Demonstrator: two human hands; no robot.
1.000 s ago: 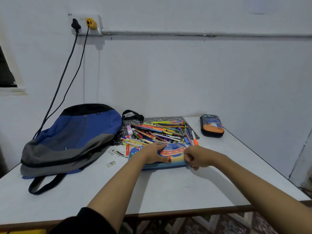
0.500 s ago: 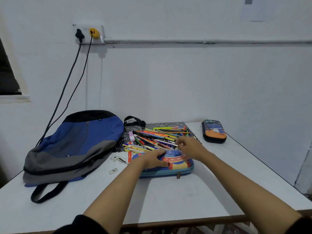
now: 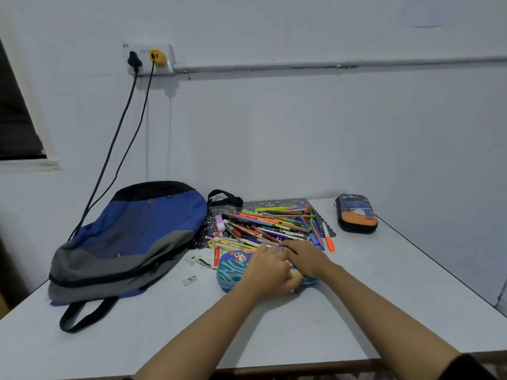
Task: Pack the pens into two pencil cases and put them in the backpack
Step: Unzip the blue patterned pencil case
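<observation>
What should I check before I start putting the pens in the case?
1. Is the blue pencil case open? Cannot tell; the hands cover it.
2. Is it held steady? Ok: the left hand curls over its near edge and the right hand lies on top.
3. Are the pens close? Ok: the pile lies just behind the case.
4. Is the second pencil case open? Not ok; it looks closed.
5. Is the backpack open? Cannot tell.

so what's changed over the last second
The right hand moved from the front right corner of the blue pencil case to its far edge, beside the pens. The left hand slid from the lid's middle toward the front right. Whether it has a grip is unclear. Case, pens, backpack and the dark pencil case stayed put.
</observation>
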